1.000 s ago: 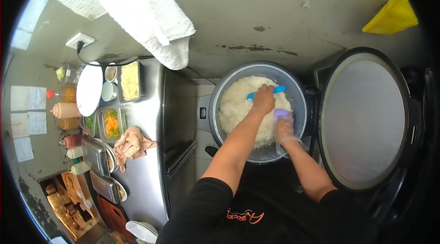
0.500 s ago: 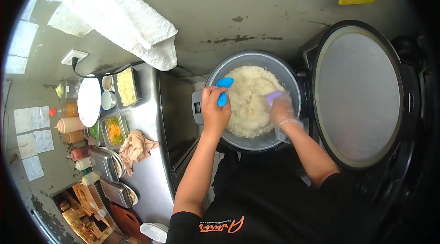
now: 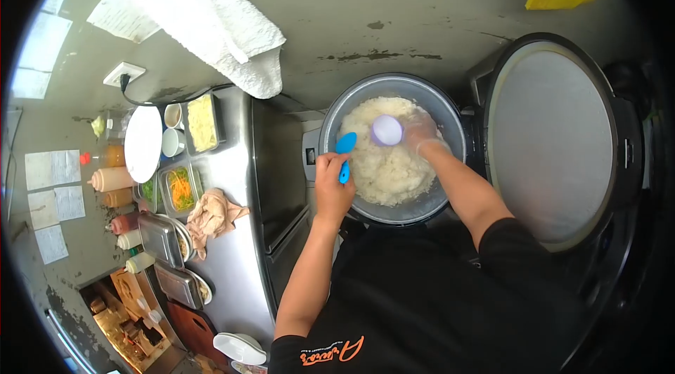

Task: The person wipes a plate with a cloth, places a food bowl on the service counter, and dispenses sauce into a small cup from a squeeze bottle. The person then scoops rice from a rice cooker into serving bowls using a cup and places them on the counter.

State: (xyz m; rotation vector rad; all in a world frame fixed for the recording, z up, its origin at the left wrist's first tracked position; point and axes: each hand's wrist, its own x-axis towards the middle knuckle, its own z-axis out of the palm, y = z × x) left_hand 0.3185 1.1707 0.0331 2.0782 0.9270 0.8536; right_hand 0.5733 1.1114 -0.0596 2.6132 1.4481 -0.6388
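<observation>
A large round pot of cooked white rice (image 3: 394,188) stands in front of me. My left hand (image 3: 334,188) is closed around a blue rice paddle (image 3: 346,143), held over the pot's left rim. On my right hand (image 3: 420,132) is a clear plastic glove. Its fingers grip a small purple cup (image 3: 387,131) just above the rice. The round side of the cup facing me looks white inside a purple edge. Motion blurs the gloved fingers a little.
The cooker's open lid (image 3: 552,142) stands to the right. At left, a steel counter (image 3: 235,261) carries a container of shredded vegetables (image 3: 179,188), a crumpled cloth (image 3: 213,216) and squeeze bottles (image 3: 112,179). A white towel (image 3: 211,22) hangs on the wall.
My right hand has moved up and left across the rice, turning the purple cup so its round face shows. My left hand keeps the blue paddle near the rim. The view has shifted slightly.
</observation>
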